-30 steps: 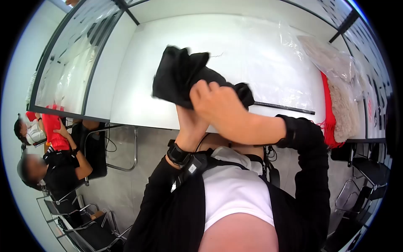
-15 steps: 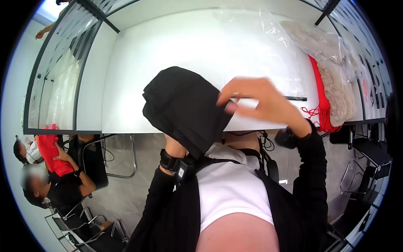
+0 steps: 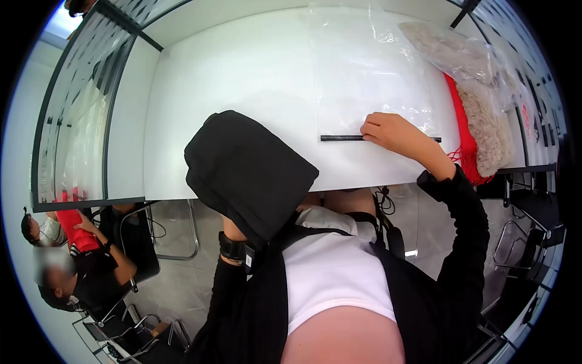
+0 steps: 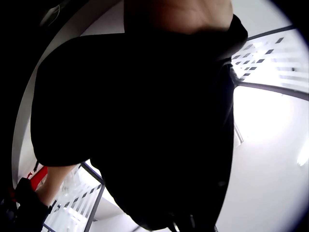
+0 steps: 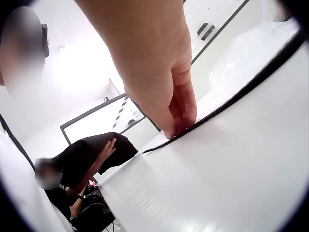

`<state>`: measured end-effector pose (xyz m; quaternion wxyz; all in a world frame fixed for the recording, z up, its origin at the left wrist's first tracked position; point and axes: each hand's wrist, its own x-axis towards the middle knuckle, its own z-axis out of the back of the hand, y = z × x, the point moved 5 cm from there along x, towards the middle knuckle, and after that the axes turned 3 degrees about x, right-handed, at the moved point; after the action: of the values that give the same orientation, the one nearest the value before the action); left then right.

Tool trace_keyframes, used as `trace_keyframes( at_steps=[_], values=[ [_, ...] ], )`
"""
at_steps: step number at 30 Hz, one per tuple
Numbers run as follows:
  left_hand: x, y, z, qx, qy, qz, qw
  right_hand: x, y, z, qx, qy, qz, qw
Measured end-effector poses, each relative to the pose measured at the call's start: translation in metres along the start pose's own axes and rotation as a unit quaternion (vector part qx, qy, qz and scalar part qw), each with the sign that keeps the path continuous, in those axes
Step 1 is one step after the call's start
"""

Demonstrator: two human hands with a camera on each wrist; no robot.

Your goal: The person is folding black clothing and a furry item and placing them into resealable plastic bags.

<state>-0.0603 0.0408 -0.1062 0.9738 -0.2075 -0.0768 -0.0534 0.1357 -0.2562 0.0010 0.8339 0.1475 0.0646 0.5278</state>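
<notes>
A folded black cloth (image 3: pixel 248 173), perhaps a garment, is held up over the table's front edge at the left. My left hand (image 5: pixel 104 153) carries it from beneath, its fingers lying straight along the underside in the right wrist view; from the head, the cloth covers most of that hand. To the right, a clear plastic bag (image 3: pixel 364 79) with a black strip (image 3: pixel 341 138) along its near edge lies flat on the white table. My right hand (image 3: pixel 391 132) pinches this strip near its middle with thumb and fingertips.
Right of the bag sit a red fringed cloth (image 3: pixel 459 124) and a beige fluffy item (image 3: pixel 488 136), with more clear plastic (image 3: pixel 497 76) over them. Low partitions (image 3: pixel 124 121) border the white table (image 3: pixel 242 67). At the left, another person (image 3: pixel 100 273) holds something red (image 3: pixel 77 230).
The black cloth went from bunched to smooth and folded, and moved left and nearer the body with my left hand. My right hand left the cloth and took hold of the bag's black strip.
</notes>
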Motion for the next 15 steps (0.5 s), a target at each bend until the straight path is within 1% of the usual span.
trace_keyframes(
  at_steps=[3, 4, 6, 9, 11, 14, 15],
  values=[
    [-0.002, 0.002, 0.003, -0.007, 0.013, -0.011, 1.000, 0.009, -0.001, 0.006, 0.074, 0.047, -0.031, 0.996],
    [-0.004, 0.003, 0.004, -0.014, 0.020, -0.015, 1.000, 0.009, -0.003, 0.007, 0.057, 0.018, -0.018, 0.998],
    [-0.008, 0.005, 0.003, -0.030, 0.035, -0.022, 0.999, 0.008, -0.004, 0.006, 0.026, 0.013, -0.016, 0.999],
    [-0.012, 0.010, -0.001, -0.040, 0.033, -0.025, 0.998, 0.010, -0.007, -0.001, -0.001, 0.011, -0.003, 1.000],
    [-0.014, 0.015, -0.004, -0.106, 0.052, -0.008, 0.993, 0.011, -0.007, -0.005, -0.016, 0.011, 0.004, 1.000],
    [-0.019, 0.019, -0.006, -0.173, 0.067, 0.014, 0.983, 0.008, 0.001, 0.008, -0.011, 0.041, -0.052, 0.998],
    [-0.021, 0.018, -0.005, -0.180, 0.068, 0.016, 0.981, 0.002, -0.003, 0.015, -0.035, 0.027, -0.053, 0.998]
  ],
)
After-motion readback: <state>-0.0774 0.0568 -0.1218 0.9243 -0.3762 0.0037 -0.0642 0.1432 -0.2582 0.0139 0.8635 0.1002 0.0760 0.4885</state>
